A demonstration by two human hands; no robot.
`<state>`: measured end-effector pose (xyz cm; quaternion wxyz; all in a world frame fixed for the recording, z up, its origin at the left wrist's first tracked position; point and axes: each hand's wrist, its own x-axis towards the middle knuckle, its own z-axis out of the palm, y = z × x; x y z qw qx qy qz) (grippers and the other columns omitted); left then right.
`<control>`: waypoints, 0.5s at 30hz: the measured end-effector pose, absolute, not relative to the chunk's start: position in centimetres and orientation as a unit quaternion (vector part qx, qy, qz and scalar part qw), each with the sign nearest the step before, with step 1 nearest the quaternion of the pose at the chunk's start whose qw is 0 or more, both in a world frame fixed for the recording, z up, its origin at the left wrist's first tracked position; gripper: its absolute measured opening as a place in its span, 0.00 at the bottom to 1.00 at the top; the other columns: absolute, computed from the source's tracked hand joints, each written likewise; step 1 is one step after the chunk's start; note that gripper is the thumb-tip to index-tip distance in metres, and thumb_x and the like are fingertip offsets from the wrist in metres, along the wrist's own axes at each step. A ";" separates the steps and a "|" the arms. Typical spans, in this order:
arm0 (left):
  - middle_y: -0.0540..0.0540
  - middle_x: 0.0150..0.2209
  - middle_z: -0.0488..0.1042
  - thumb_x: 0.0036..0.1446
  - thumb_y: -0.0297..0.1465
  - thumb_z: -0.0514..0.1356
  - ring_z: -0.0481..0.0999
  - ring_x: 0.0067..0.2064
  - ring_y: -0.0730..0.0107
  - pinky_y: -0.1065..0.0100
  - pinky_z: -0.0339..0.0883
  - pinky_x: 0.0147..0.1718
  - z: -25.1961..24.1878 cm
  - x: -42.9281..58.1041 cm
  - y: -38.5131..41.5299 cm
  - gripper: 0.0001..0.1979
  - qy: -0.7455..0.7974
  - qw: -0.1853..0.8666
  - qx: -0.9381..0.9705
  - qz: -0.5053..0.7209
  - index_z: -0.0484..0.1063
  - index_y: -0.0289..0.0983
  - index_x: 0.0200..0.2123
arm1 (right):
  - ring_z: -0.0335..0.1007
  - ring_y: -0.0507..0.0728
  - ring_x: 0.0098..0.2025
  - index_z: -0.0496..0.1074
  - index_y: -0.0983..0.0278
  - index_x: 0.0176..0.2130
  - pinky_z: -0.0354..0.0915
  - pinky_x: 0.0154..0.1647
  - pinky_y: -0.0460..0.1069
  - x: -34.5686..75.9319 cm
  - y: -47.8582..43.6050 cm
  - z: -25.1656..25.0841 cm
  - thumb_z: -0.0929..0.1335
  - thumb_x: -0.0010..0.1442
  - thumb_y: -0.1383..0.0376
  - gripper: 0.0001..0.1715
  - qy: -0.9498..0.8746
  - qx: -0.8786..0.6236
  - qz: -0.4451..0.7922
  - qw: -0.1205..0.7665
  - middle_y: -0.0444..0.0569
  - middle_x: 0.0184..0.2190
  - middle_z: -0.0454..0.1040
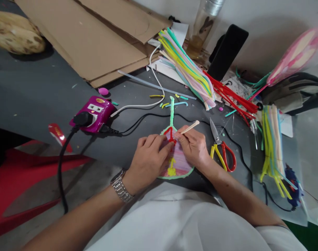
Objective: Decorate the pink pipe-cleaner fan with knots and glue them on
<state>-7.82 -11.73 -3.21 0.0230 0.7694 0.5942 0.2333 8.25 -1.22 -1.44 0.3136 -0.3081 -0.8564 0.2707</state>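
A fan-shaped craft [181,158] lies on the grey table in front of me. It has a pale purple and pink striped face, a mint-green fuzzy rim and a mint pipe-cleaner stem [172,111]. On its face sit a yellow flower [171,170] and a red pipe-cleaner shape [170,134], partly hidden by my fingers. My left hand [151,155] is closed on the craft, its fingertips pressed at the red shape. Pinched in my right hand [194,144], a cream pipe cleaner [190,127] sticks out up to the right; its lower end is hidden.
Scissors [218,144] lie right of my right hand. A purple power adapter [94,113] with cords is at left. Pipe-cleaner bundles [190,69] and red pipe cleaners [232,96] lie beyond, near flattened cardboard [103,38]. A pink fan-shaped piece [292,59] stands at upper right.
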 end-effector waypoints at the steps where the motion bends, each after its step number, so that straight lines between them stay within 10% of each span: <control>1: 0.38 0.52 0.77 0.68 0.32 0.59 0.71 0.52 0.53 0.53 0.61 0.43 -3.2 -7.8 -11.7 0.13 0.589 0.017 0.773 0.236 0.76 0.36 0.53 | 0.69 0.52 0.30 0.72 0.63 0.32 0.63 0.34 0.47 8.2 -1.2 -1.4 0.63 0.73 0.63 0.17 -0.854 -0.310 0.275 0.314 0.46 0.27 0.73; 15: 0.40 0.56 0.78 0.69 0.30 0.58 0.70 0.59 0.54 0.54 0.61 0.46 -2.8 -7.8 -11.6 0.16 0.567 0.005 0.805 0.176 0.72 0.34 0.58 | 0.70 0.51 0.29 0.71 0.63 0.29 0.65 0.32 0.46 8.4 -1.0 -2.2 0.65 0.71 0.64 0.18 -0.808 -0.350 0.314 0.355 0.45 0.28 0.75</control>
